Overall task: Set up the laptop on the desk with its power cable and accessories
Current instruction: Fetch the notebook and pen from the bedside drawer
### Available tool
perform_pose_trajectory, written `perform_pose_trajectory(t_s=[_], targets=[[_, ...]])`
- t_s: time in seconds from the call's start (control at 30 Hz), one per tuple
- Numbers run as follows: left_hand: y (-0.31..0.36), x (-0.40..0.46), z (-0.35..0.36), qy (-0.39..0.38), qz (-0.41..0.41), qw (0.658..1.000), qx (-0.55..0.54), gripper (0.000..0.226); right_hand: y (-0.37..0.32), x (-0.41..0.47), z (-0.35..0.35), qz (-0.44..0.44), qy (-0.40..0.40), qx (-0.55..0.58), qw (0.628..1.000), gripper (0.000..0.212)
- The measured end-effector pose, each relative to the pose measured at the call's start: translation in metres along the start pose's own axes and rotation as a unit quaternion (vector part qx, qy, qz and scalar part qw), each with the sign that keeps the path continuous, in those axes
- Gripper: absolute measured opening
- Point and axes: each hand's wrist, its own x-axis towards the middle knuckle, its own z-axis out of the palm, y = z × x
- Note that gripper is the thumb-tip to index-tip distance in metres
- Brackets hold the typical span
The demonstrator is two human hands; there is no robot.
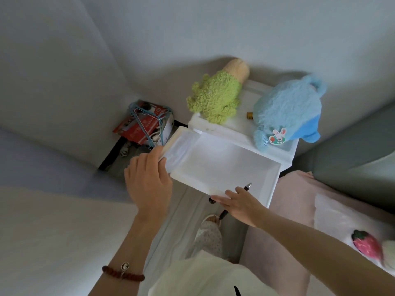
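Observation:
A white plastic drawer [275,182] stands pulled out of a small white cabinet, and it looks empty inside. My left hand [147,180] grips the drawer's front left corner. At the front edge, my right hand [239,204] lies with its fingers flat on the rim and holds dark pens [248,186]. A silver tip points into the drawer, and dark ends stick out below the hand. No laptop, power cable or desk is in view.
On the cabinet top [226,127] lie a green plush toy [215,97], a blue plush toy [286,112] and a small yellow object [249,115]. A box with blue hangers [145,124] fills the corner at left. A pink bed with a strawberry plush [366,244] is at right.

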Motion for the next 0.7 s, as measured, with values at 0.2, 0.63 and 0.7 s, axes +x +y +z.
perform_pose_trajectory(t_s=[0.2, 0.63, 0.7], targets=[[-0.004, -0.001, -0.018, 0.028, 0.006, 1.0, -0.004, 0.02, 0.02, -0.018, -0.011, 0.043, 0.003, -0.026, 0.999, 0.031], [-0.017, -0.018, -0.007, 0.011, -0.036, 0.999, -0.021, 0.02, 0.064, -0.013, -0.006, 0.267, -0.031, -0.027, 0.963, 0.068], [-0.017, -0.022, -0.003, 0.0, -0.041, 0.999, -0.023, 0.02, 0.081, -0.018, -0.007, 0.276, -0.044, -0.023, 0.96, 0.064]])
